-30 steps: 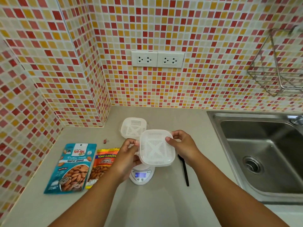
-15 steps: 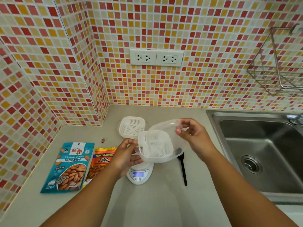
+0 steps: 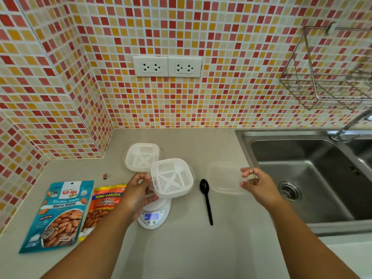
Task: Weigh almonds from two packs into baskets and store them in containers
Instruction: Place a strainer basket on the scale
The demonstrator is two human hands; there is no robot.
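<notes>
My left hand [image 3: 138, 190] grips the left rim of a white slotted basket [image 3: 171, 177] seated in its clear container, tilted above the white digital scale [image 3: 154, 215]. My right hand [image 3: 256, 183] pinches the edge of a clear plastic lid [image 3: 224, 177], held low over the counter to the right of the basket. A second white basket [image 3: 142, 157] in its container stands behind. Two almond packs lie at the left: a blue roasted almonds pack [image 3: 58, 216] and an orange salted almonds pack [image 3: 102, 206], partly hidden by my left arm.
A black plastic spoon [image 3: 206, 199] lies on the counter between scale and lid. A small red binder clip [image 3: 106, 176] sits near the wall corner. The steel sink [image 3: 306, 178] opens at the right, with a wire rack [image 3: 326, 77] on the tiled wall above.
My right hand has lifted the clear lid off the basket and carried it to the right. The basket stays in my left hand over the scale.
</notes>
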